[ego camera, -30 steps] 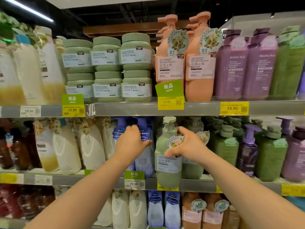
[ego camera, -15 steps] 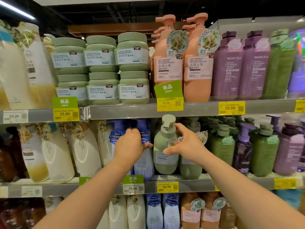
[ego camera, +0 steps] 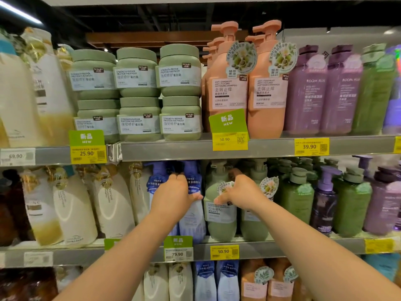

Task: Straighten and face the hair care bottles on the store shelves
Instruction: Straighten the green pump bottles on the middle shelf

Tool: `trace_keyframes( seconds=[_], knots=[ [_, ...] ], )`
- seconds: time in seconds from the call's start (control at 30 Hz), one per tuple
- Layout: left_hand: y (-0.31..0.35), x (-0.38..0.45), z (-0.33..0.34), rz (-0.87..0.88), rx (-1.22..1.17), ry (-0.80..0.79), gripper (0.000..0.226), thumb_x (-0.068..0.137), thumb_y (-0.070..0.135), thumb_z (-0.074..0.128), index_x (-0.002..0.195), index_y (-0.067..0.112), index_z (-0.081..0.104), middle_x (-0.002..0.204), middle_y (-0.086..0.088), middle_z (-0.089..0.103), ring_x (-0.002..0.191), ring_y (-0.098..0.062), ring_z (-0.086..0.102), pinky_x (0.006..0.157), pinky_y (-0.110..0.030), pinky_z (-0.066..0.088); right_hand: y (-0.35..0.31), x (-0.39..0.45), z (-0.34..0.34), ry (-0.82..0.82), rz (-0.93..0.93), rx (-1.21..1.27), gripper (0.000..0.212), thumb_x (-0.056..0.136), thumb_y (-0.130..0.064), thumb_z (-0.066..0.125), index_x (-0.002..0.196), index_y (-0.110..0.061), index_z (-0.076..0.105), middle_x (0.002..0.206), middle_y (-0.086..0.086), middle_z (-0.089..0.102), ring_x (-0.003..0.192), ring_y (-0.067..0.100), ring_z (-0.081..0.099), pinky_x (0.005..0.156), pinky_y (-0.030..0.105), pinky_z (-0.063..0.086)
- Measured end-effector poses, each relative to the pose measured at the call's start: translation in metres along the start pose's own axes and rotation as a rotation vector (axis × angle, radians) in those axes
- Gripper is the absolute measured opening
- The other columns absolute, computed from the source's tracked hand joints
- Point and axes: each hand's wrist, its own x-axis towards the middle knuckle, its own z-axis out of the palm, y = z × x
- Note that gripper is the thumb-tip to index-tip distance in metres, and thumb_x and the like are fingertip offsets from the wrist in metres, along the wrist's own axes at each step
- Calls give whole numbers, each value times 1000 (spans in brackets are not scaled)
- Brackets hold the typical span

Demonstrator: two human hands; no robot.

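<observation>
Green pump bottle (ego camera: 219, 216), gripped by right hand (ego camera: 240, 192), now faces forward; left hand (ego camera: 173, 194) holds blue bottle (ego camera: 193, 216).

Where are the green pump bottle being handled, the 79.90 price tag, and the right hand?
green pump bottle (ego camera: 219, 224): head view, lower body.
79.90 price tag (ego camera: 178, 254): head view, printed price.
right hand (ego camera: 240, 192): head view, back of hand.

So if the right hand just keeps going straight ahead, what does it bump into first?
Probably the sage-green pump bottle: the right hand already touches its front, fingers pointing into the shelf. How deep it could go is unclear.
</observation>
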Motion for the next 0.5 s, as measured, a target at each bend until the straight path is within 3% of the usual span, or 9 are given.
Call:
trace_keyframes(
  seconds=[0.13,0.5],
  knots=[
    [-2,0,0,12,-5,-11,68,79,67,61,114,9,52,114,-9,55,99,-30,60,78,-36,48,-5,4,-4,-16,33,-51,103,64,-40,92,145,-7,38,138,12,56,120,31,57,93,42,53],
    [-12,-1,-9,94,-30,-92,53,88,47,64,121,7,53,121,-10,53,107,-31,58,83,-39,47,-10,-1,-4,20,42,-253,90,67,-56,85,135,-7,52,133,10,61,118,29,59,94,41,52]
  ],
)
